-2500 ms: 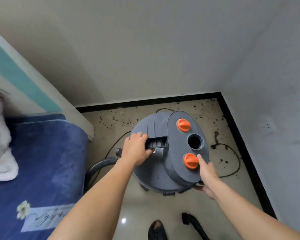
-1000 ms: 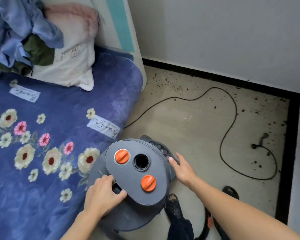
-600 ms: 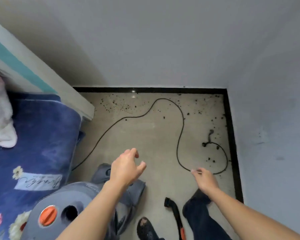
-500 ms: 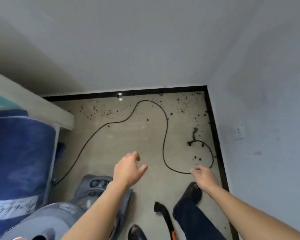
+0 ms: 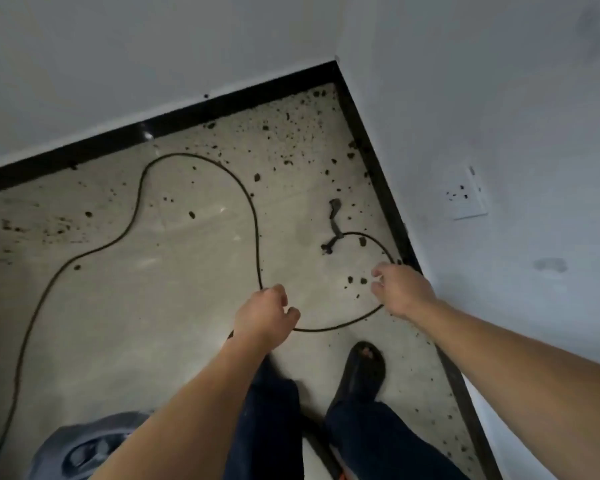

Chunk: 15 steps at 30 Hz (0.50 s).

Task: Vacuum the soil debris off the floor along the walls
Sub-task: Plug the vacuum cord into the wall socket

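Head view, looking down into a room corner. Soil debris (image 5: pixel 293 135) lies scattered on the floor (image 5: pixel 160 299), thickest along the black skirting (image 5: pixel 378 168) of both walls and into the corner. A few crumbs lie inside the loop of the power cord (image 5: pixel 254 220). The cord snakes across the floor from the vacuum (image 5: pixel 84 448), at the lower left edge, and ends in a plug (image 5: pixel 333 233) lying near the right-hand wall. A wall socket (image 5: pixel 466 197) sits above that skirting. Left hand (image 5: pixel 264 317) is low over the cord's bend, fingers loosely curled, nothing held. Right hand (image 5: pixel 400 289) reaches over the loop's far side, fingers relaxed and slightly spread. No grasp is visible, and whether it touches the cord cannot be told. A sandalled foot (image 5: pixel 364 368) stands just beside the loop. The step looks like gathering the cord to plug it in. It would go best to take the cord close behind the plug, lift rather than drag it so it does not smear soil about, and keep the slack clear of the feet. Once powered, the cord should lie away from the wall strips.
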Each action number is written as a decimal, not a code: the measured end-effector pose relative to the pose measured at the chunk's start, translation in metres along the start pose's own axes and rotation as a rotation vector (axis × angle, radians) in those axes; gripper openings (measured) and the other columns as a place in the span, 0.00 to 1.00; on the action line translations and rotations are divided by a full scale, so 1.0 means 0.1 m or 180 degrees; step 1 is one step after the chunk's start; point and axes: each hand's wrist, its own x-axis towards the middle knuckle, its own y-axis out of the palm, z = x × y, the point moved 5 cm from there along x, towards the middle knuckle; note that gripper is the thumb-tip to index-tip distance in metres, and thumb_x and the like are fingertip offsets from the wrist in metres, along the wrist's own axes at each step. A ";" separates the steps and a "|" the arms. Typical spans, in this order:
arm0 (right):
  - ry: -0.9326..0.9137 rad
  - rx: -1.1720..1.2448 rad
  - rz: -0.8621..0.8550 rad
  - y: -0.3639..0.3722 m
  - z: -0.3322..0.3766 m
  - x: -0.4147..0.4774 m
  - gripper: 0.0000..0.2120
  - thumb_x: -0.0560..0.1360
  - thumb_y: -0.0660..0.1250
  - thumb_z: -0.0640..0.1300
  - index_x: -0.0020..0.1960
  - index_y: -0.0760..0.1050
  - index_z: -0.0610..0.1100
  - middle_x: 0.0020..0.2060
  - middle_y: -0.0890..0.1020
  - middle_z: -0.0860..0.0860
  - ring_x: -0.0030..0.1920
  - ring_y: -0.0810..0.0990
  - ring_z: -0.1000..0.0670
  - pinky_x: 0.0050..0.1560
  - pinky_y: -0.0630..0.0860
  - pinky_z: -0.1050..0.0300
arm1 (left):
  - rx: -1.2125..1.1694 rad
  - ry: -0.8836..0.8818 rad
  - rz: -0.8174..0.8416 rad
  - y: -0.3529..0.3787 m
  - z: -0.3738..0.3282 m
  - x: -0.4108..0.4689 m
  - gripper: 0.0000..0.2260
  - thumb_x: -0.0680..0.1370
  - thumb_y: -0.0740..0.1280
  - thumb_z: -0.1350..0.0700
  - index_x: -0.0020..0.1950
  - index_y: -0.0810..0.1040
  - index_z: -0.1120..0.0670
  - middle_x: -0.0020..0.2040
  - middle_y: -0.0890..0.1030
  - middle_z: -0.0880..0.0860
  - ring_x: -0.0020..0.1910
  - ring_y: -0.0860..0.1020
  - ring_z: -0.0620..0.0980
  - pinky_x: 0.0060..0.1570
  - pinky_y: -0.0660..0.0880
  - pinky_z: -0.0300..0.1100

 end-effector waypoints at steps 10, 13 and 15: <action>-0.0607 -0.1257 -0.0251 1.07 0.11 2.32 0.31 0.75 0.65 0.39 0.76 0.60 0.47 0.68 0.65 0.42 0.66 0.65 0.40 0.56 0.72 0.49 | 0.0282 0.0166 0.0116 1.02 0.64 1.92 0.13 0.77 0.64 0.48 0.57 0.75 0.54 0.50 0.80 0.54 0.53 0.76 0.54 0.44 0.68 0.41; -0.0814 -0.1525 -0.0657 1.18 0.10 2.54 0.26 0.67 0.74 0.40 0.64 0.74 0.43 0.56 0.74 0.39 0.56 0.72 0.39 0.42 0.72 0.49 | 0.0248 0.0151 0.0117 1.17 0.72 2.20 0.11 0.77 0.64 0.49 0.55 0.75 0.54 0.47 0.80 0.53 0.50 0.77 0.55 0.43 0.69 0.42; -0.0858 -0.1650 -0.0876 1.11 0.07 2.51 0.19 0.69 0.73 0.42 0.58 0.76 0.41 0.53 0.76 0.40 0.54 0.73 0.40 0.44 0.70 0.49 | 0.0252 0.0151 0.0145 1.21 0.70 2.23 0.11 0.77 0.64 0.49 0.54 0.75 0.53 0.45 0.79 0.52 0.49 0.77 0.54 0.43 0.70 0.42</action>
